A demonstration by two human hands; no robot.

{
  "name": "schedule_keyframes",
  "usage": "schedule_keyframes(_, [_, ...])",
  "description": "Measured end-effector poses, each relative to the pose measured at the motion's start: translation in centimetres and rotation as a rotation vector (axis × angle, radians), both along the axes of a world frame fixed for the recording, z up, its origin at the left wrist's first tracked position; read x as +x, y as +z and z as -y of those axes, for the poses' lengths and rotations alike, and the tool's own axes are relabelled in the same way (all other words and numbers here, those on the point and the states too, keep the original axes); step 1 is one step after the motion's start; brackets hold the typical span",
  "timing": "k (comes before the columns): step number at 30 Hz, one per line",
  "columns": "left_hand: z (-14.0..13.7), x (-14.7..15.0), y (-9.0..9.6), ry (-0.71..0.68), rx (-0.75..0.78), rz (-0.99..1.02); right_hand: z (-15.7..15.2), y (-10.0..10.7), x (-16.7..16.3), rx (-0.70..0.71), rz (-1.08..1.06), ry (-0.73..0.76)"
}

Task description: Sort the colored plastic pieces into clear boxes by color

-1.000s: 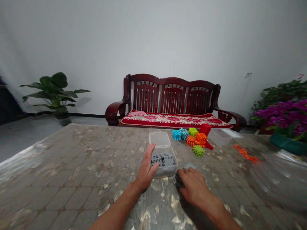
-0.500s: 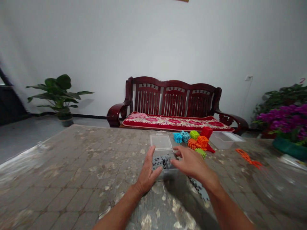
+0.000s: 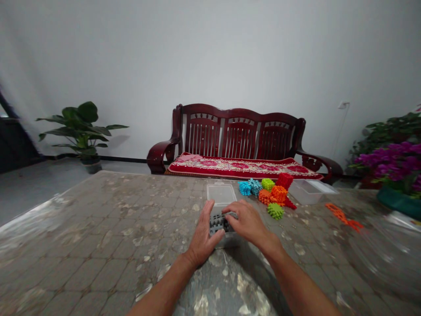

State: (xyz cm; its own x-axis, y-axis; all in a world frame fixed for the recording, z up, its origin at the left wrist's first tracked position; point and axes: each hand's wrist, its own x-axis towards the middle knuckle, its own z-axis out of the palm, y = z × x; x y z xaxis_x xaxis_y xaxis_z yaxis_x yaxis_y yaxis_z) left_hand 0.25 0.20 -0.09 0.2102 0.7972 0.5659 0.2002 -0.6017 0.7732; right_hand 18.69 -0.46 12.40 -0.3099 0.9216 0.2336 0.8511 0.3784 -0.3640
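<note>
A clear plastic box [image 3: 229,241] stands on the table in front of me, with grey toothed plastic pieces [image 3: 217,223] inside. Along its left side rests my left hand [image 3: 204,235], fingers up against the wall and thumb over the front rim, gripping it. My right hand [image 3: 248,220] reaches in over the right side. Its thumb and fingers are closed around a grey piece [image 3: 232,215] at the top of the box; the fingers partly cover it. A translucent lid [image 3: 221,192] lies just behind the box.
Right of the lid are blue clusters [image 3: 244,188], orange clusters [image 3: 279,194], green clusters [image 3: 275,211] and a red block [image 3: 284,180]. Another clear box [image 3: 305,194], an orange chain [image 3: 342,216], a large transparent container [image 3: 388,250] and a purple-flowered pot [image 3: 399,202] are farther right.
My right hand has moved left and further over the box, its fingers now around a grey piece. A grey strip beside my right forearm no longer shows. My left hand has stayed put.
</note>
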Motion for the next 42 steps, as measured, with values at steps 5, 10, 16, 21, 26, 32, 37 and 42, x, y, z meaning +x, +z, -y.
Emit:
schedule_keyframes(5, [-0.1, 0.0, 0.1, 0.002, 0.020, -0.008, -0.8, -1.0, 5.9, -0.133, -0.093, -0.238])
schedule_keyframes(10, [-0.2, 0.0, 0.1, 0.019, 0.032, -0.045, 0.5, -2.7, 9.6, -0.228, 0.192, -0.406])
schedule_keyframes(16, [-0.1, 0.0, 0.2, 0.036, 0.036, -0.079, 2.3, -3.2, 7.8, -0.323, 0.364, -0.409])
schedule_keyframes(21, [-0.1, 0.0, 0.2, 0.039, 0.034, -0.060, 2.8, -3.3, 7.3, -0.274, 0.419, -0.386])
schedule_keyframes(26, [0.0, 0.0, 0.2, 0.034, 0.026, -0.037, 2.6, -2.3, 7.9, -0.152, 0.260, -0.415])
schedule_keyframes(32, [0.0, 0.2, 0.1, 0.038, -0.008, -0.039, 1.2, 0.4, 4.9, 0.055, -0.107, -0.124])
schedule_keyframes(37, [-0.1, 0.4, -0.1, 0.071, -0.038, -0.031, 0.2, 0.3, 1.3, 0.060, -0.091, 0.158])
schedule_keyframes(42, [-0.3, 0.6, -0.3, 0.085, -0.023, -0.032, 0.0, -0.9, 0.3, -0.053, -0.119, 0.268])
